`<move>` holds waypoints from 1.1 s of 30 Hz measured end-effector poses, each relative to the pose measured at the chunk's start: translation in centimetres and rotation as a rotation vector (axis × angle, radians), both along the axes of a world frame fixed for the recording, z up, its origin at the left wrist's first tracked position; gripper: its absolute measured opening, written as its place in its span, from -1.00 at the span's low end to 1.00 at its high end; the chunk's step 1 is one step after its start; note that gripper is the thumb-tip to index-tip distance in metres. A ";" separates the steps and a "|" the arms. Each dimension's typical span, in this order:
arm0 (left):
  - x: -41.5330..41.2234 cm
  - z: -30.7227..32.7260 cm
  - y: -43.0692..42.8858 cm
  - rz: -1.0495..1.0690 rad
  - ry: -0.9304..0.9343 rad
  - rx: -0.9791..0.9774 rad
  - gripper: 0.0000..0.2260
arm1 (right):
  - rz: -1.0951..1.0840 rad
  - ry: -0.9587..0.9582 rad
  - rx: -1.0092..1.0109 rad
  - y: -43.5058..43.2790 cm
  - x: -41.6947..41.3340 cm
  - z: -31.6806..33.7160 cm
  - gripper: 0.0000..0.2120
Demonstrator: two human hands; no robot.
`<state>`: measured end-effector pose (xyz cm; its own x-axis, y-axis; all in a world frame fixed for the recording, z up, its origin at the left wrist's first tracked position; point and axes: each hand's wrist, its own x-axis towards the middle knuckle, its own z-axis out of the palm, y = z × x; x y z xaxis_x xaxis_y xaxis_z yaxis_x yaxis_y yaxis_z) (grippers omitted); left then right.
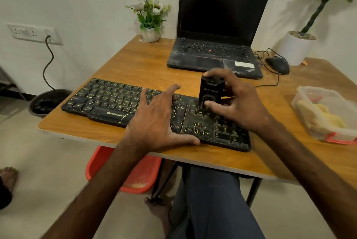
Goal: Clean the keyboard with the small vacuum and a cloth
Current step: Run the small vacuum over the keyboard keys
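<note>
A wooden worktop (135, 65) is carrying everything here, its surface showing pale specks of dust. A black keyboard (108, 100) is lying slantwise along the near edge. Behind it, an open laptop (212, 53) is sitting with its dark screen facing forward. A black mouse (278, 64) is resting just beside the laptop's right corner, its cable looping over the wood. A small white pot of flowers (150, 34) is standing at the far edge, left of the laptop. A clear plastic container (316, 89) is sitting near the right edge.
</note>
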<state>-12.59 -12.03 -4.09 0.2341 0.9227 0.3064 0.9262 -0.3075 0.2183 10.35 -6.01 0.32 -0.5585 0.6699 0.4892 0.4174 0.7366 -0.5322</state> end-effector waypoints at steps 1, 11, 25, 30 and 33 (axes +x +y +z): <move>0.0 -0.1 0.0 -0.001 0.000 0.000 0.20 | 0.033 0.003 -0.013 -0.6 -0.1 -0.2 -0.41; 0.0 -0.2 0.0 0.008 0.020 0.029 0.19 | 0.065 0.012 0.030 -1.6 -0.3 -0.4 -0.43; -0.2 -0.2 0.3 0.016 0.082 0.015 0.22 | 0.105 -0.100 0.029 -2.0 1.0 0.4 -0.45; -0.4 -0.4 0.4 0.001 0.063 0.024 0.20 | 0.135 -0.081 0.091 -1.3 -2.8 -0.4 -0.45; -0.3 -0.3 0.3 0.010 0.043 0.037 0.18 | 0.112 -0.087 0.024 -1.4 -1.2 0.1 -0.45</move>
<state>-12.91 -11.71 -4.41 0.2389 0.9130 0.3306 0.9375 -0.3056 0.1666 9.19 -7.44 0.42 -0.6698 0.5897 0.4513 0.3755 0.7933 -0.4792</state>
